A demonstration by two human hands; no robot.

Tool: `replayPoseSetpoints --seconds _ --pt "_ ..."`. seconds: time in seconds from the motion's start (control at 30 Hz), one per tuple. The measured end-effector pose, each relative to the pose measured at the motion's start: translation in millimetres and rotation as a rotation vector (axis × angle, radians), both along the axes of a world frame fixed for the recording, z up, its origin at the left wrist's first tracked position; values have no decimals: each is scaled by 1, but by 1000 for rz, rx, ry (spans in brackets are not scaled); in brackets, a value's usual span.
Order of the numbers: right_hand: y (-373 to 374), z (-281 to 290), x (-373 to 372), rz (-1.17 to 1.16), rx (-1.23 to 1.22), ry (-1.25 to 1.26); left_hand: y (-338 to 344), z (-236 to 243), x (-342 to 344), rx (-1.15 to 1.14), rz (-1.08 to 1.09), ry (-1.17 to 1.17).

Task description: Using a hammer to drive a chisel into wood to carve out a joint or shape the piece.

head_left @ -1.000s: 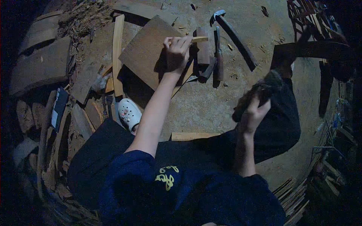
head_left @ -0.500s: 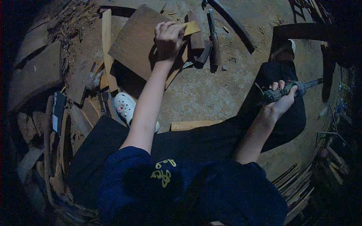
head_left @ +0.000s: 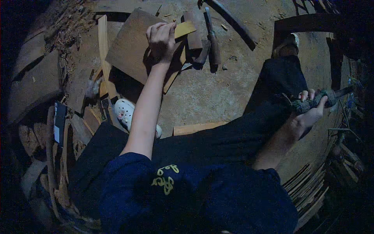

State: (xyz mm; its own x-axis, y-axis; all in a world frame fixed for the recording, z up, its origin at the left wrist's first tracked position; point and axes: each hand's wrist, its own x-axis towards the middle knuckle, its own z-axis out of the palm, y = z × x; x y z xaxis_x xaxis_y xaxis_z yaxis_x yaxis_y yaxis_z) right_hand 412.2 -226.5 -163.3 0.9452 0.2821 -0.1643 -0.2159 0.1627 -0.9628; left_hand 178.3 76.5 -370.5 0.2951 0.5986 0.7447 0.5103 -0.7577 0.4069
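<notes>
My left hand (head_left: 161,45) is closed on the near end of a short yellowish piece of wood (head_left: 185,30), above a square brown board (head_left: 126,45) on the ground. The far end of that piece overlaps a dark wooden block (head_left: 193,40). Out at the right, over my knee, my right hand (head_left: 311,115) grips a blade tool by its dark green wrapped handle (head_left: 307,104). Its flat metal blade (head_left: 343,92) points right, away from me, and its tip is dim. A chisel (head_left: 214,46) lies just right of the block.
A long dark curved bar (head_left: 233,23) lies at the top. A pale wood strip (head_left: 103,50) stands left of the board. My white clog (head_left: 124,111) is beside it. Thin sticks (head_left: 306,187) are piled at the lower right, and wood scraps (head_left: 35,78) line the left.
My right hand has swung outward to the right and slightly down with the blade tool. My left hand keeps its hold on the wood piece. The whole view has shifted a little.
</notes>
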Motion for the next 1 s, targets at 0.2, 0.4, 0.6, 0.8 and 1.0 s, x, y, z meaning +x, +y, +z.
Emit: replayPoseSetpoints --seconds 0.2,0.4,0.6,0.8,1.0 --pt "22 -19 -20 -87 -12 40 4 -12 -3 -24 28 -7" --pt "19 -26 -18 -113 -11 88 5 -10 -3 -69 82 -9" --pt "24 -27 -25 -126 -26 67 5 -14 -6 -78 91 -8" --pt "18 -37 -15 -84 -5 97 6 -17 -5 -144 115 -15" --pt "17 -37 -12 -84 -15 81 -8 19 10 -87 -134 -228"
